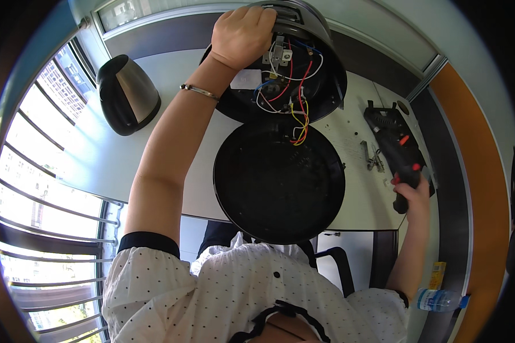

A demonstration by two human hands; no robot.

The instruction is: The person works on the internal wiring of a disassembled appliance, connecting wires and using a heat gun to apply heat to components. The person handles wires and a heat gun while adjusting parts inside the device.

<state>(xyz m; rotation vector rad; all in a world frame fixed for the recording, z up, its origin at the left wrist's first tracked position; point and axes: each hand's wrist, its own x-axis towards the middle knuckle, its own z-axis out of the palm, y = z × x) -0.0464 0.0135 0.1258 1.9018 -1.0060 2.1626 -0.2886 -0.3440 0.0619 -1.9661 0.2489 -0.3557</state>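
Observation:
A round black electric griddle [326, 97] stands on the table with its upper half tilted up and its inside laid bare. Red, white, blue and yellow wires [303, 74] cross that inside, and some run down to the round black lower half [277, 188]. At the top edge, my left hand [243, 34] is closed round the griddle's handle. Far to the right, my right hand [415, 197] is wrapped round the grip of a black cordless screwdriver [392, 148] with red parts. The screwdriver lies over a black tool case [386, 114].
A steel and black electric kettle [129, 94] stands at the left by the barred window. Small metal parts [373, 157] and screws lie between the griddle and the tool case. A water bottle [440, 300] and a yellow packet [436, 275] are at the lower right.

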